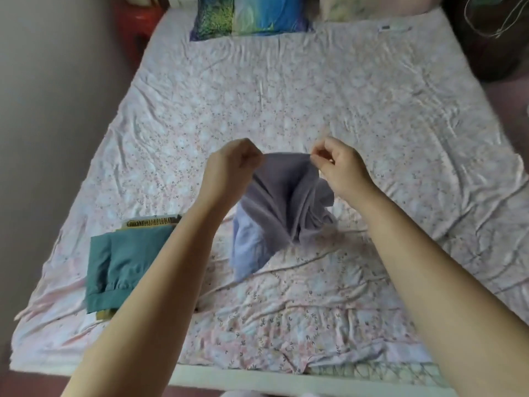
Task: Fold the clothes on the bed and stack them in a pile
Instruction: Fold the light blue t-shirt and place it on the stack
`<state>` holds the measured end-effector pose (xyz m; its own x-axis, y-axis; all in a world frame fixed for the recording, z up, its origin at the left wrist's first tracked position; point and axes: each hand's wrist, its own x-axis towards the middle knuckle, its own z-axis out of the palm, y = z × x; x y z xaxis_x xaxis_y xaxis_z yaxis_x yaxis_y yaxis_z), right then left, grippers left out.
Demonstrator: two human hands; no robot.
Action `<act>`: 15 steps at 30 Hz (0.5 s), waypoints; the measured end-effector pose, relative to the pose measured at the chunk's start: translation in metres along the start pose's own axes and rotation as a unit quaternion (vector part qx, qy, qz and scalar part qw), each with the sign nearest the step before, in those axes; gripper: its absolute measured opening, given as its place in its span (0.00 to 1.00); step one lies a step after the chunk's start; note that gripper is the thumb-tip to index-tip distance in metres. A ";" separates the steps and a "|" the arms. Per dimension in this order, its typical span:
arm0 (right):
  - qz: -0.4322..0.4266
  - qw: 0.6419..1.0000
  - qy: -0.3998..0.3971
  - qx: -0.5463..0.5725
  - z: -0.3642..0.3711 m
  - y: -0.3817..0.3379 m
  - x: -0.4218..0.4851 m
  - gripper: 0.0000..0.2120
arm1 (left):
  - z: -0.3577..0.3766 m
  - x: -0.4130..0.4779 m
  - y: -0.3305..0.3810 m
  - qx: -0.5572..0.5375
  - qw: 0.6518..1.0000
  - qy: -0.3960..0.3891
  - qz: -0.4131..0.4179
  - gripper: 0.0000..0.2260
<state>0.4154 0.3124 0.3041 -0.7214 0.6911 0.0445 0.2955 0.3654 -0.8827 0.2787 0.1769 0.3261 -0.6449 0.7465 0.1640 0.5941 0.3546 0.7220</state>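
Note:
A grey-lilac garment [283, 202] hangs bunched above the middle of the bed, its lower end touching the sheet. My left hand [233, 164] grips its top edge on the left with curled fingers. My right hand [336, 164] pinches the same edge on the right. A folded teal garment [123, 265] lies flat at the near left of the bed, on top of a yellowish patterned piece [151, 222] whose edge shows behind it. My left forearm crosses over part of this pile.
The bed [357, 110] has a wrinkled floral sheet. A blue-green pillow [252, 15] and a pale one [357, 7] lie at the head. A wall runs along the left. Dark objects and a cord [486, 21] stand at the far right.

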 end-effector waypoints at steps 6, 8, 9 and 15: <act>0.207 0.950 -0.229 -0.046 0.031 0.134 -0.106 0.12 | 0.092 -0.125 -0.082 0.020 0.951 -0.278 -0.134 0.04; 0.268 0.920 -0.277 -0.073 0.043 0.173 -0.141 0.12 | 0.127 -0.171 -0.103 0.002 0.918 -0.348 -0.192 0.05; 0.298 0.905 -0.293 -0.083 0.048 0.190 -0.157 0.12 | 0.142 -0.191 -0.110 -0.009 0.903 -0.372 -0.215 0.05; 0.430 0.874 -0.214 -0.074 0.045 0.264 -0.231 0.13 | 0.193 -0.232 -0.139 -0.010 0.885 -0.375 -0.275 0.09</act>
<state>0.6322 0.2207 0.0400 -0.3515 0.4643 -0.8129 0.8986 -0.0762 -0.4321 0.4390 0.0634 0.0579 -0.3301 0.6300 -0.7030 0.2757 0.7766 0.5665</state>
